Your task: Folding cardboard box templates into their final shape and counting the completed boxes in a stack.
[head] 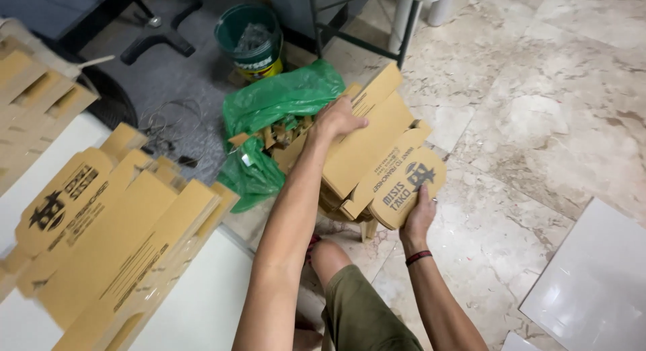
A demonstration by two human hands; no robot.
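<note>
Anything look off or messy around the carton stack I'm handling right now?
The flat cartons under your left hand and right hand sit fanned and askew, not squared. Behind them a green plastic bag lies crumpled open on the floor with cardboard scraps poking out.

A green bucket [250, 38] stands beside a black chair base [156, 34]. A green plastic bag [269, 115] lies on the marble floor [538, 102]. Flat cardboard blanks [114, 236] rest on a white table [202, 304].

Pale marble floor [538, 88] gleamed across the right, grey mat [178, 88] lay upper left, office chair base [158, 38] sat at the top, green bucket [250, 41] stood beside it, white board [595, 277] lower right.
</note>
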